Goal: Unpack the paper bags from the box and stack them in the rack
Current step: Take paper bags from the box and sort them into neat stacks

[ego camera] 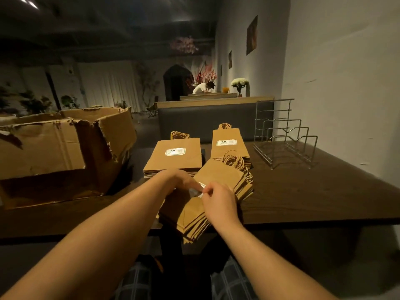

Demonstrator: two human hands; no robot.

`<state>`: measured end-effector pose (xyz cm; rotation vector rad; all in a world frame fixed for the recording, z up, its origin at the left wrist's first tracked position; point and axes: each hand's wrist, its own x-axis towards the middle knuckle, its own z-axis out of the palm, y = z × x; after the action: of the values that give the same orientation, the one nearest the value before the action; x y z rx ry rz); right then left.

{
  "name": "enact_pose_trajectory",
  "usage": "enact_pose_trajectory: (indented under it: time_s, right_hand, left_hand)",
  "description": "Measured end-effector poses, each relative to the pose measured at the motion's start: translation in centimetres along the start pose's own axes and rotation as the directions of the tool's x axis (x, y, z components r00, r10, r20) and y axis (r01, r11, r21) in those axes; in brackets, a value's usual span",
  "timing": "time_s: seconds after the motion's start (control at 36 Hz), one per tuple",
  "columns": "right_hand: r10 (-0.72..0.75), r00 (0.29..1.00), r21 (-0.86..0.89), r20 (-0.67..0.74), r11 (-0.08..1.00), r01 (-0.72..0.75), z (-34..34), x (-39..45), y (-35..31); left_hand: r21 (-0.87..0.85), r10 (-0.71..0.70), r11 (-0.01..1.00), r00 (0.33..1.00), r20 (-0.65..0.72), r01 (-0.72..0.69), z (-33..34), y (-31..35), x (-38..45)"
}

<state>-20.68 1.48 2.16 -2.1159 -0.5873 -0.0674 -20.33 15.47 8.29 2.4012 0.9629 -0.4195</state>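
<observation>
Nearest: two bare forearms reaching forward over the near edge of a dark wood worktop [313, 191]. Left hand [179, 180] and right hand [218, 200] meet above a fanned bundle of brown paper bags [194, 213], lying flat and skewed, its near corner overhanging the worktop edge, twine handles pointing away. Fingers of both hands are curled in a pinch on a small pale strip [200, 189] at the bundle's top; whether it is tape or wrapping cannot be told.

Behind the bundle: two flat stacks of like bags, the left stack [173, 156] and the right stack [230, 144], each top bag bearing a white label, handles at the far end. The bundle's handles overlap the right stack's near edge.

Left: torn cardboard box [65, 148], flaps ragged, standing open on the worktop.

Right, near the white wall: wire rack [285, 139], upright dividers, no bags in it.

Beyond: dark padded bench back, potted plants, framed pictures, a seated person bent over a far table.
</observation>
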Motion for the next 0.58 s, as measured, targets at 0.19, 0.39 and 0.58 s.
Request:
enact_pose_trajectory:
  time_s: [0.19, 0.39, 0.58]
  right_hand:
    - [0.059, 0.998, -0.046, -0.033, 0.997, -0.060, 0.1, -0.2, 0.1]
    - [0.042, 0.998, 0.051, -0.050, 0.998, -0.040, 0.4, 0.1, 0.6]
    - [-0.025, 0.996, 0.164, -0.082, 0.986, 0.038, 0.0, -0.5, 1.1]
  left_hand:
    - [0.014, 0.027, 1.000, 0.999, -0.043, -0.027, 0.1, 0.7, 0.0]
    - [-0.087, 0.029, 0.996, 0.999, -0.033, -0.031, 0.1, 0.3, -0.1]
    - [-0.236, 0.040, 0.972, 0.996, 0.075, -0.021, -0.8, -1.5, 0.2]
